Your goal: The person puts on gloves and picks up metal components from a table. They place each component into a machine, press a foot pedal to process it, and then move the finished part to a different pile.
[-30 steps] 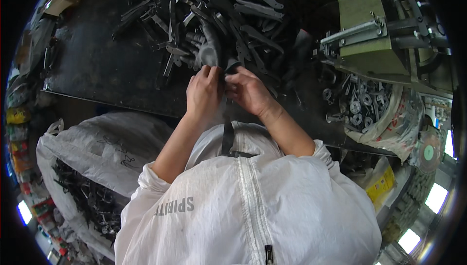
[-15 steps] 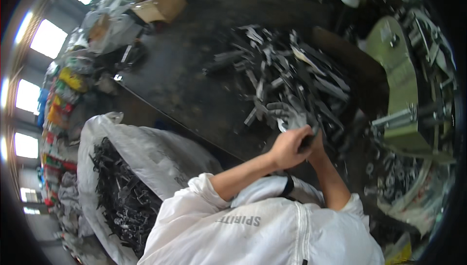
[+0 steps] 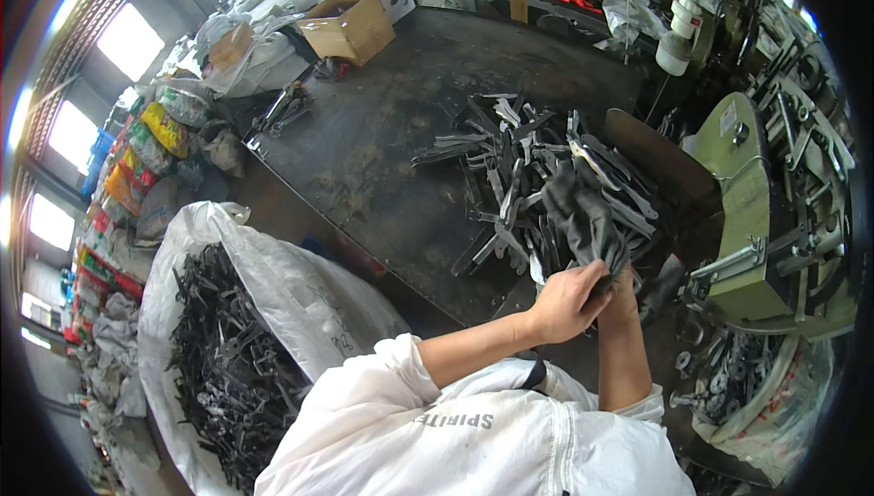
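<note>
A dark grey work glove (image 3: 587,218) covers my right hand (image 3: 594,232), which stretches away from me over the pile of metal parts. Its fingers point forward inside the fabric and hold nothing I can see. My bare left hand (image 3: 569,303) pinches the glove's cuff at the right wrist. Beneath and around the glove lies a loose heap of flat, dark metal strips (image 3: 510,168), some with shiny edges. Just right of my right wrist is a dark object (image 3: 663,282), perhaps another glove; its kind is unclear.
A dark metal table (image 3: 364,150) bears the heap. At left, a white woven sack (image 3: 300,286) holds many black metal pieces (image 3: 232,359). A green machine (image 3: 742,195) stands at right, above a bag of small metal parts (image 3: 746,378). A cardboard box (image 3: 350,31) sits at the far edge.
The view has tilted toward the far side of the table. The gloved right fingers, spread before, now lie closer together. My left hand still grips the cuff.
</note>
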`<state>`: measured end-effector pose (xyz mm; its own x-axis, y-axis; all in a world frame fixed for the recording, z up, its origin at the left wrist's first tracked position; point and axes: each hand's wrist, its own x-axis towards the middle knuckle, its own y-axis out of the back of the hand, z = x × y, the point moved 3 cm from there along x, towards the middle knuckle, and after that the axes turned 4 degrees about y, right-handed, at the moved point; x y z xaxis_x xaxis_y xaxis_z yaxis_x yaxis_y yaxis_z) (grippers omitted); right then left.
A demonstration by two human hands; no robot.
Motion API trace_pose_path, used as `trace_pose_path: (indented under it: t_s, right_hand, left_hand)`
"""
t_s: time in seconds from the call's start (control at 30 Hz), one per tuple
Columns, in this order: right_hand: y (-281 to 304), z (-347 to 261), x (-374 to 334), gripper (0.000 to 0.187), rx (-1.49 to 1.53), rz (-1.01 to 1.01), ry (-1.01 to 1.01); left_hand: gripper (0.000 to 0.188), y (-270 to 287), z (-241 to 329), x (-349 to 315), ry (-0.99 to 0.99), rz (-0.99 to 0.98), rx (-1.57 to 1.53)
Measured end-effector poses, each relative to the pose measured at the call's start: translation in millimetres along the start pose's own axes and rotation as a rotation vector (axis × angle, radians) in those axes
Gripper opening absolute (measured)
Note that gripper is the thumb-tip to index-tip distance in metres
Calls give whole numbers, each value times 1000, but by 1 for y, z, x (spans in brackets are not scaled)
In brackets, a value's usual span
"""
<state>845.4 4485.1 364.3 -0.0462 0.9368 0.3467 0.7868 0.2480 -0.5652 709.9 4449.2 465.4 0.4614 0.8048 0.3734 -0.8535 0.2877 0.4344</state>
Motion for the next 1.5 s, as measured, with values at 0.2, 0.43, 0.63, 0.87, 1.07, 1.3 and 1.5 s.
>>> trace_pose_path:
  t_s: [0.2,0.43,0.63,0.87,1.07,1.3,1.5]
  right_hand:
    - [-4,-7,6,51,81,41,-78]
    - [-12,6,24,53,196,123,-189]
    - [-57,3,45,55,341,98,-270]
    - [-89,-5,61,58,440,105,-380]
    - [-53,5,52,71,1282,-562,-464]
    - [-109,12,99,70,738,-440,-264]
    - [-59,-21,143,69,193,-200,-80]
  left_hand:
    - [29,-2,11,-6,9,27,18]
    - [27,-1,21,-10,-21,110,141]
    - [24,20,45,-23,-20,108,172]
    - [26,30,52,-18,-28,36,131]
    - [24,2,51,-16,-49,-51,125]
    - [24,19,31,7,48,355,-76]
    - [26,-24,51,26,-157,312,262]
